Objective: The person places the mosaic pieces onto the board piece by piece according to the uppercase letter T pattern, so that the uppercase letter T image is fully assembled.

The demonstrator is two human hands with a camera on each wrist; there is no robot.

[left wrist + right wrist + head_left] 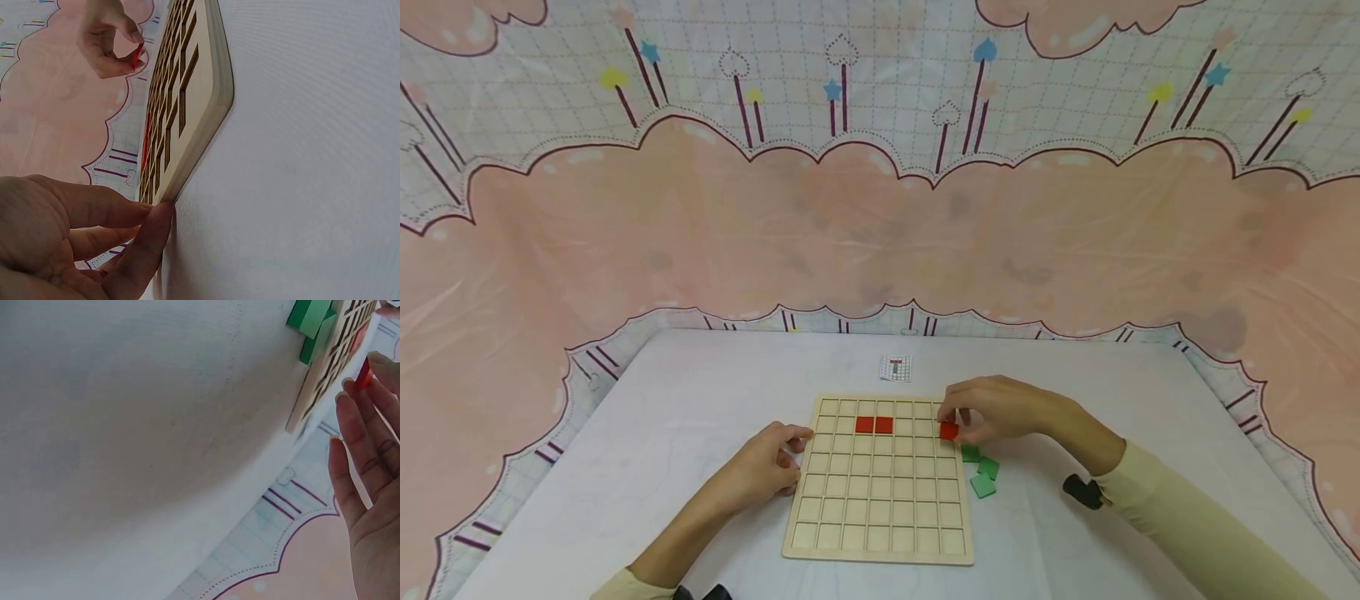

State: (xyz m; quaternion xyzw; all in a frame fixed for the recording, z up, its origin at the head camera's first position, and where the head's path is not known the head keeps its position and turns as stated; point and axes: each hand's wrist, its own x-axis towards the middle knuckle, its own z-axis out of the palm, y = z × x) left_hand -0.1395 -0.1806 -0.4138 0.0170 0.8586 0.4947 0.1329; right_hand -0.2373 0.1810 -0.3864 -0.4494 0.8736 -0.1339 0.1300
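Note:
A wooden grid board [880, 559] lies flat, two red square tiles [865, 425] side by side in its second row. Above the board's right edge, my right hand [1003, 408] pinches another red square tile [949, 432] between thumb and fingertips; the right wrist view shows this tile [363, 375] edge-on. My left hand [762, 465] is at the board's left edge, where thumb and index finger pinch the rim in the left wrist view. Several green square tiles [982, 485] lie beside the board's right edge, near the right hand.
Behind the board lies a small printed card [896, 368] with a grid and a red and green T-shaped pattern. A white cloth [700, 375] covers the table, and a patterned pink curtain [880, 242] hangs behind it.

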